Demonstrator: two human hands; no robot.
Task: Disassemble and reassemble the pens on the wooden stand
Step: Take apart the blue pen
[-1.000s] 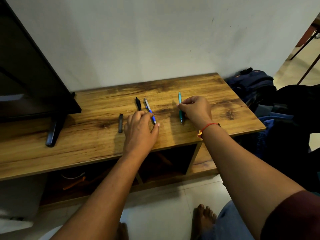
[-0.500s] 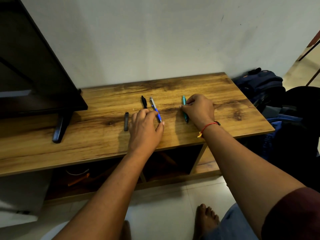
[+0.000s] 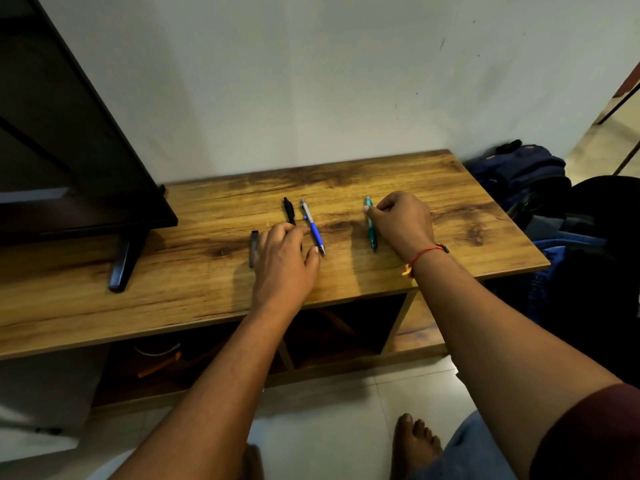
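Note:
Three pens lie side by side on the wooden stand [image 3: 398, 271]. My left hand [image 3: 284, 268] lies over the lower part of the black pen [image 3: 289, 210], fingers curled on it, with the thumb beside the tip of the blue and silver pen [image 3: 312, 226]. A black cap [image 3: 254, 249] lies just left of that hand. My right hand [image 3: 403, 220] is curled, and its thumb and forefinger pinch the upper part of the teal pen [image 3: 370, 230], which still rests on the wood.
A black TV [image 3: 69, 150] stands at the left on a foot [image 3: 124, 265]. Bags [image 3: 526, 174] sit on the floor at the right. Open shelves [image 3: 329, 334] lie under the stand. My bare foot [image 3: 415, 441] is on the tiled floor.
My right hand has slid a little up the teal pen, so more of its tip shows. My left hand stays over the black pen. The view has shifted slightly.

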